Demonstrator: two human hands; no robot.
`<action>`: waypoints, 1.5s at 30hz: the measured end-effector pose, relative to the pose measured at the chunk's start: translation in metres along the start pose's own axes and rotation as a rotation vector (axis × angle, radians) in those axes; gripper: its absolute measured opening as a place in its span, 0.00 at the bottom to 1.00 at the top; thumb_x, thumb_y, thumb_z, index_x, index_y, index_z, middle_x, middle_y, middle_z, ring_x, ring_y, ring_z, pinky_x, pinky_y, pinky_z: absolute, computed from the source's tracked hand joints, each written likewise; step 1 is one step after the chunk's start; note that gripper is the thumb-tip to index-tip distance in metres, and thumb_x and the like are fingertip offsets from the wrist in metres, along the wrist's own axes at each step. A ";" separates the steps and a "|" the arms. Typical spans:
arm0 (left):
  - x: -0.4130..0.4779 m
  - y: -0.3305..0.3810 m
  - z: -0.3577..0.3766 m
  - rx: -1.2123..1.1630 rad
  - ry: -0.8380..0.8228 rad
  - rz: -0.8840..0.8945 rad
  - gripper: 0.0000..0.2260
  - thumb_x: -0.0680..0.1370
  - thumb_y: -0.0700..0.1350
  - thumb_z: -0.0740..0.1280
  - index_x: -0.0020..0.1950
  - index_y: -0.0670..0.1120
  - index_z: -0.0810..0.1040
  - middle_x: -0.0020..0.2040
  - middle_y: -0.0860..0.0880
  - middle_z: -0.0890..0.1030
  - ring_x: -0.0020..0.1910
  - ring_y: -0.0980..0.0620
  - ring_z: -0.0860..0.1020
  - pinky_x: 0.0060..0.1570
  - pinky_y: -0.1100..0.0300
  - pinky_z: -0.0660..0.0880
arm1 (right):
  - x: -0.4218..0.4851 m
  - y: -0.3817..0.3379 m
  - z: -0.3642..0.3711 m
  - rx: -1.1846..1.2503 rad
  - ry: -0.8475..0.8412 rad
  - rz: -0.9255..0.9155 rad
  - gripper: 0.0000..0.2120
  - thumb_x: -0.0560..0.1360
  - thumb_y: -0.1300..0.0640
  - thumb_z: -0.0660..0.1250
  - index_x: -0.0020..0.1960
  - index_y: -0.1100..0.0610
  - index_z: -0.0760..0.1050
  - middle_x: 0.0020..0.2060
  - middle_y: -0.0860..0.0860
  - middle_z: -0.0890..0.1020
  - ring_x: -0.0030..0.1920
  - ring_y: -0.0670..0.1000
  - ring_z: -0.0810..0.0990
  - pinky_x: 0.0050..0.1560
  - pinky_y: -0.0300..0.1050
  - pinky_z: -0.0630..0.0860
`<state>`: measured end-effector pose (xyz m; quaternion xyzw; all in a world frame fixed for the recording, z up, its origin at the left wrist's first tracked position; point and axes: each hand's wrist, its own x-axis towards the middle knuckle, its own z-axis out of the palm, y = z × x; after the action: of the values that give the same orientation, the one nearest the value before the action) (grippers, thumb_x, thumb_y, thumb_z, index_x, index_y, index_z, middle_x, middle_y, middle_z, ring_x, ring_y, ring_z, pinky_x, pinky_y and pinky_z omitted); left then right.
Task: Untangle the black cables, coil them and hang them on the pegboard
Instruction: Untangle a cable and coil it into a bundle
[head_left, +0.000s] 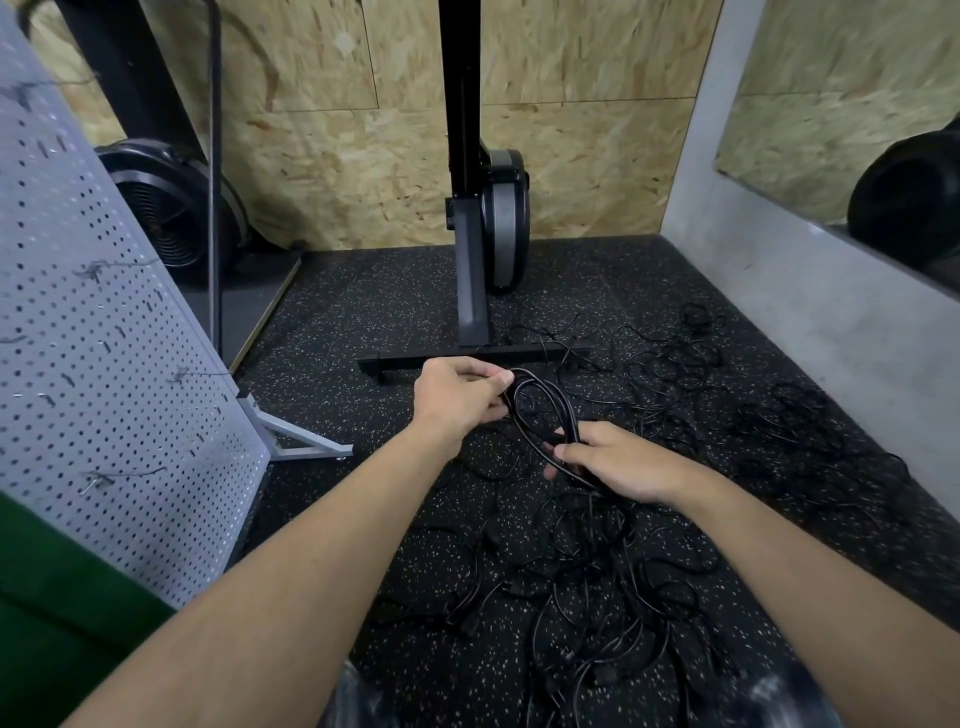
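Note:
A black cable (545, 410) is looped into a small oval coil between my hands. My left hand (457, 395) pinches the coil's top end, and my right hand (618, 462) grips its lower end. Below and to the right, a tangle of loose black cables (597, 582) spreads over the speckled black floor, with more cables (680, 358) farther back on the right. The grey pegboard (104, 364) stands tilted at the left, with several metal hooks (119, 475) sticking out; no cable hangs on the hooks in view.
A black exercise machine (483, 249) on a T-shaped foot stands just beyond my hands. A fan-wheel machine (171, 208) sits behind the pegboard. The pegboard's grey foot brace (301, 441) juts onto the floor. A grey wall (831, 291) borders the right side; a green surface (62, 597) lies at lower left.

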<state>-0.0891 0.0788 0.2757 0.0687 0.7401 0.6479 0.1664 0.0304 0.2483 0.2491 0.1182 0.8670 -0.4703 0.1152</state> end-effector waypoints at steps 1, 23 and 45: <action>0.000 0.000 0.003 -0.046 -0.008 -0.031 0.04 0.78 0.37 0.75 0.44 0.39 0.84 0.42 0.43 0.82 0.39 0.51 0.80 0.44 0.54 0.86 | -0.001 -0.002 -0.001 0.003 0.003 0.005 0.15 0.86 0.54 0.60 0.51 0.52 0.84 0.51 0.47 0.87 0.51 0.47 0.83 0.53 0.43 0.77; -0.005 -0.017 0.015 0.170 -0.156 0.188 0.10 0.81 0.47 0.71 0.62 0.49 0.81 0.56 0.50 0.82 0.54 0.53 0.82 0.53 0.52 0.84 | -0.001 -0.003 -0.010 0.278 0.258 -0.004 0.12 0.85 0.56 0.64 0.46 0.56 0.82 0.44 0.50 0.86 0.49 0.52 0.83 0.57 0.51 0.76; -0.032 -0.048 0.047 0.546 -0.839 0.130 0.08 0.81 0.53 0.72 0.55 0.51 0.85 0.56 0.49 0.85 0.54 0.56 0.80 0.62 0.60 0.73 | 0.007 -0.006 -0.013 0.583 0.517 -0.030 0.07 0.84 0.60 0.65 0.54 0.55 0.83 0.46 0.51 0.88 0.55 0.51 0.85 0.67 0.52 0.77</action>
<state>-0.0379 0.1058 0.2289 0.4101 0.7462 0.3565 0.3847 0.0213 0.2568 0.2584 0.2478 0.6989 -0.6533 -0.1525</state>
